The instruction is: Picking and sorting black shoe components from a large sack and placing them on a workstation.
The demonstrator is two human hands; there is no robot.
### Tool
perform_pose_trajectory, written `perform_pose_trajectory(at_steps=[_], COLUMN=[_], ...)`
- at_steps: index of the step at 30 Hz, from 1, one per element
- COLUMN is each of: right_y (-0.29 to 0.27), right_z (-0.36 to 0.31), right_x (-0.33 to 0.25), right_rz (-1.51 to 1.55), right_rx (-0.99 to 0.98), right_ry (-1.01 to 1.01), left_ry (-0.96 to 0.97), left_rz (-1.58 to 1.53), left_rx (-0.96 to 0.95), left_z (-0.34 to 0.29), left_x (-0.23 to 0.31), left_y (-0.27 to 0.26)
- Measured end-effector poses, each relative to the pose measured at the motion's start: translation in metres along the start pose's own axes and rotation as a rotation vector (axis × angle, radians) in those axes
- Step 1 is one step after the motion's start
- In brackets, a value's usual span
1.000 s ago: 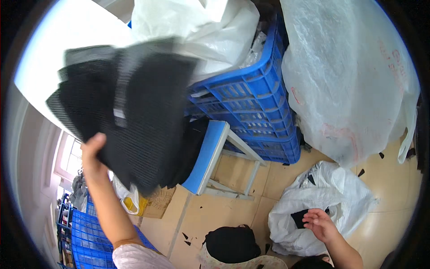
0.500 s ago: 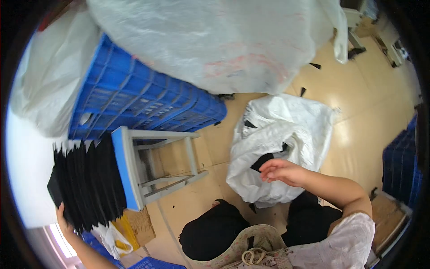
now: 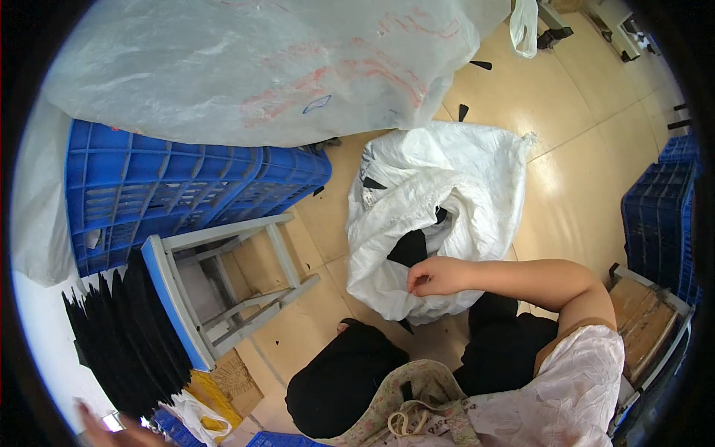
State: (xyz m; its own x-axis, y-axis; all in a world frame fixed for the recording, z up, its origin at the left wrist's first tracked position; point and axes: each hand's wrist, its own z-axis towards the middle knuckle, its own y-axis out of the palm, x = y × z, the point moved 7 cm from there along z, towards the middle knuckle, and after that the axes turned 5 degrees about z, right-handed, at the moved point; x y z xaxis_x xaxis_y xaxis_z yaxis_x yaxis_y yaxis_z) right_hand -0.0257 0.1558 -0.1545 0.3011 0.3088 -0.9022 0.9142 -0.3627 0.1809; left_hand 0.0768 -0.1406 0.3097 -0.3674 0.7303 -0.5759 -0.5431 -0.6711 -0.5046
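Observation:
Over the near side of a white woven sack, my right hand has its fingers curled together. Whatever is in them, if anything, is hidden. Just beside these fingertips a black fabric piece lies at the sack's mouth. At the lower left edge my left hand is smeared by motion and partly cut off. It is below a thick stack of black fabric pieces, apart from it. The stack rests beside a grey-framed stool with a blue side.
Blue plastic crates stand at the left under a large translucent plastic bag. More blue crates are at the right, near a wooden-topped stool. Black scraps lie on the tiled floor. A cardboard piece is at lower left.
My left hand has come off the black stack and moved down. My right hand's spread fingers have curled in near the sack's mouth. The view has shifted, and more of the black piece shows.

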Motion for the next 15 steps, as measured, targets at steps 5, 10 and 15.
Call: perform_pose_trajectory(at_steps=[5, 10, 15], right_y=[-0.006, -0.003, 0.000], right_z=[-0.005, -0.001, -0.003], right_x=[-0.015, 0.010, 0.028], right_rz=[-0.417, -1.065, -1.104], right_rx=[0.098, 0.050, -0.040], right_ry=[-0.130, -0.022, 0.108], left_ry=[0.617, 0.781, 0.824], left_rz=[-0.924, -1.249, -1.077], left_rx=[-0.422, -0.731, -0.733], left_z=[-0.051, -0.110, -0.159], left_x=[0.220, 0.386, 0.479], left_y=[0.055, 0.123, 0.177])
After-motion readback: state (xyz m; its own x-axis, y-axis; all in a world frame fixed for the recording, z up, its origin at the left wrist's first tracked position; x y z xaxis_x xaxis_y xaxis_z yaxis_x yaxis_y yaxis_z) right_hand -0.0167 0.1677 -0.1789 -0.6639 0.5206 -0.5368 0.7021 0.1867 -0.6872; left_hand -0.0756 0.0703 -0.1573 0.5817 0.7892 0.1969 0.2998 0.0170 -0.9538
